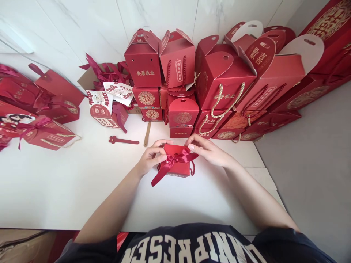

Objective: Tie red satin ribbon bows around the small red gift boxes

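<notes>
A small red gift box [178, 168] sits on the white table in front of me, tied on top with a shiny dark-red ribbon bow [175, 159]. One ribbon tail hangs down over the front left, and a twisted red cord handle shows at the box's right side. My left hand [151, 157] grips the left side, its thumb by the bow and its fingers along the back edge. At the back right corner, my right hand [205, 148] has thumb and fingertips closed on the box, close to the right ribbon loop.
Stacked red gift boxes [226, 78] stand along the wall behind. A red flower-ended strip [124, 140] and a tan stick [147, 134] lie left of my hands. Farther left are an open carton of ribbons [105, 73], a small printed box [108, 118] and several ribboned boxes [51, 133].
</notes>
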Demonstrator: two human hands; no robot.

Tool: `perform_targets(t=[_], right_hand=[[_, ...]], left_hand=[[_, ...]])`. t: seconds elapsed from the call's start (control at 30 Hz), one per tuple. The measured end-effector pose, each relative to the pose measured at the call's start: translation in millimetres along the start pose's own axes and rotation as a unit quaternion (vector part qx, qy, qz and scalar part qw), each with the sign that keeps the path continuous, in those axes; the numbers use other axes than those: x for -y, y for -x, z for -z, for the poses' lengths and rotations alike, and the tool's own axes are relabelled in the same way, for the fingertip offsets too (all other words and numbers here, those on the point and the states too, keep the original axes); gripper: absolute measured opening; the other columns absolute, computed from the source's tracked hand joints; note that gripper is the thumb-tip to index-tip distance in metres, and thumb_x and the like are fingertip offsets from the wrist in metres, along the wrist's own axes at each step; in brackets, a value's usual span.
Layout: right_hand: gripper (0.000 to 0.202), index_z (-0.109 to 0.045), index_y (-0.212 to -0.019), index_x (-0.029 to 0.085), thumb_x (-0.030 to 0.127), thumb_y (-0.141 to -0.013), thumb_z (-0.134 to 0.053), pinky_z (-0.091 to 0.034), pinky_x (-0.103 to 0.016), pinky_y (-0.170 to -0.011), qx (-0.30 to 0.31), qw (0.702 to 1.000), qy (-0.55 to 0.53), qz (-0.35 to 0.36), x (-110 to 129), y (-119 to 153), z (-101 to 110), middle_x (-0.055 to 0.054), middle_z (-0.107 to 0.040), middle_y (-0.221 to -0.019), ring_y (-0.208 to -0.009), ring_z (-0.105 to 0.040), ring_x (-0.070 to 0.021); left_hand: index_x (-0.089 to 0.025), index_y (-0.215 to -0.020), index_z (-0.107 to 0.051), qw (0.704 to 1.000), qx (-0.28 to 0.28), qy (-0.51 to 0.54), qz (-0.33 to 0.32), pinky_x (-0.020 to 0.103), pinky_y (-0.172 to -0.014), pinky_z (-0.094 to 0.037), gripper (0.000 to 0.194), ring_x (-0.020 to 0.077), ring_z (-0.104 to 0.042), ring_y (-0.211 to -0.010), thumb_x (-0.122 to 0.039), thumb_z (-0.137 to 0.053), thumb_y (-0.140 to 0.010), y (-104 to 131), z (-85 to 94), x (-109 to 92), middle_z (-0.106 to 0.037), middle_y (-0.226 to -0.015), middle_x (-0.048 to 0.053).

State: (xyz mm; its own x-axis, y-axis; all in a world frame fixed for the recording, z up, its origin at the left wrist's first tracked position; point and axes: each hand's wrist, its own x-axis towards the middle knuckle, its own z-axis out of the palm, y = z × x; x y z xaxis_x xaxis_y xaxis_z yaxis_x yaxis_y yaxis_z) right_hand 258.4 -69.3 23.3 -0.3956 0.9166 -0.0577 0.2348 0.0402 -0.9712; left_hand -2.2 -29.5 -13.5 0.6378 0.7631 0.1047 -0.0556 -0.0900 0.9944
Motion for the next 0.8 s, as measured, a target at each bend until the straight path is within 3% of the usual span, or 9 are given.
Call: perform_targets(t=[0.17, 0.3, 0.4, 0.5, 0.67, 0.8], right_hand=[[0.041, -0.057, -0.089, 0.02, 0.059, -0.094, -0.045, -0.042, -0.029, -0.071, 0.06, 0.985, 0.154, -0.052, 16, 8, 13, -0.001, -0.065, -0.084, -0.076, -0.058, -0.0165], [0.041, -0.055, -0.084, 0.021, 0.061, -0.091, -0.047, -0.041, -0.027, -0.065, 0.104, 0.971, 0.209, -0.051, 18, 11, 15, 0.001, -0.062, -0.074, -0.067, -0.056, -0.0151], [0.04, -0.054, -0.085, 0.021, 0.061, -0.089, -0.051, -0.04, -0.026, -0.062, 0.095, 0.968, 0.225, -0.047, 20, 13, 13, 0.001, -0.062, -0.072, -0.065, -0.055, -0.0149], [0.039, -0.051, -0.087, 0.021, 0.06, -0.088, -0.054, -0.041, -0.026, -0.062, 0.064, 0.979, 0.183, -0.055, 20, 13, 10, 0.0, -0.065, -0.074, -0.065, -0.057, -0.0151], [0.034, -0.046, -0.091, 0.022, 0.056, -0.091, -0.053, -0.043, -0.025, -0.061, 0.06, 0.995, 0.029, -0.072, 17, 11, 3, 0.002, -0.064, -0.071, -0.063, -0.058, -0.014], [0.039, -0.05, -0.078, 0.02, 0.057, -0.089, -0.055, -0.033, -0.023, -0.051, 0.043, 0.994, 0.08, -0.065, 16, 11, 1, 0.005, -0.051, -0.062, -0.054, -0.043, -0.0096]], left_hand=[[-0.016, -0.061, -0.064, 0.999, -0.016, 0.031, 0.021, 0.039, -0.094, -0.043, 0.033, 0.0278, -0.057, -0.112, -0.036, -0.062, -0.087, 1, -7.4, -1, -0.054, -0.132, 0.011], [-0.016, -0.054, -0.054, 0.994, -0.107, 0.003, 0.024, 0.038, -0.094, -0.044, 0.038, 0.0265, -0.055, -0.115, -0.034, -0.062, -0.087, 1, -21.6, -2, -0.058, -0.122, 0.01], [-0.016, -0.051, -0.046, 0.983, -0.183, -0.022, 0.009, 0.037, -0.093, -0.044, 0.042, 0.0238, -0.058, -0.109, -0.033, -0.063, -0.086, 1, -30.5, -3, -0.059, -0.113, 0.008], [-0.017, -0.052, -0.046, 0.971, -0.225, -0.074, -0.009, 0.037, -0.096, -0.043, 0.041, 0.0224, -0.058, -0.108, -0.032, -0.062, -0.087, 2, -33.8, -4, -0.061, -0.108, 0.007], [-0.018, -0.054, -0.049, 0.973, -0.193, -0.123, -0.035, 0.041, -0.105, -0.038, 0.039, 0.0226, -0.057, -0.113, -0.031, -0.06, -0.089, 3, -27.4, -8, -0.062, -0.118, 0.007], [-0.018, -0.057, -0.056, 0.985, -0.105, -0.137, -0.022, 0.044, -0.111, -0.032, 0.035, 0.0261, -0.05, -0.127, -0.034, -0.06, -0.088, 2, -18.7, -12, -0.058, -0.131, 0.007]])
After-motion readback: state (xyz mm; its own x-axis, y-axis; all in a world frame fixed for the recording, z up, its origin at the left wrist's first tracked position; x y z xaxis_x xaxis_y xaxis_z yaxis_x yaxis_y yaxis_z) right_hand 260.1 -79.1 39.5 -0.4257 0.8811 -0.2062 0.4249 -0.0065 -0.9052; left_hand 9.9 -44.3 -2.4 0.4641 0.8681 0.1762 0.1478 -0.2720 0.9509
